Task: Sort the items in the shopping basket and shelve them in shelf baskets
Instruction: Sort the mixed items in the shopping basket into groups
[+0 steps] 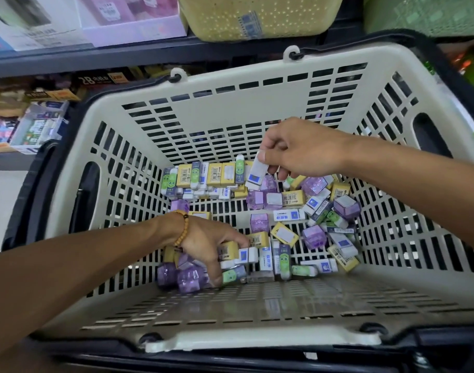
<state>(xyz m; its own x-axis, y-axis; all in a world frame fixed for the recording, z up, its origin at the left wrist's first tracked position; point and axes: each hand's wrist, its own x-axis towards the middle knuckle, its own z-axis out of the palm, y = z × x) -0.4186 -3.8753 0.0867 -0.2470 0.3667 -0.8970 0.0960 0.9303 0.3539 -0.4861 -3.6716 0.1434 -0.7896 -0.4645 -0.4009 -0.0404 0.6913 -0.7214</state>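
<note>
white eraser (254, 173) pinched in my right hand (297, 152) above the basket (230, 117); left hand (206, 243) grips several, sorting by kind.

Stationery shop: stocked shelves (50, 63) w/ boxed goods, shopping basket (257, 125) full of erasers (289, 215).

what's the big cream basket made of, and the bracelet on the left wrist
Shopping basket: looks like moulded plastic with a smooth, slightly glossy cream finish, judging by the uniform slotted walls and rounded rim. Bracelet: small round tan beads with one dark bead, probably wood, though the material is uncertain.
</note>
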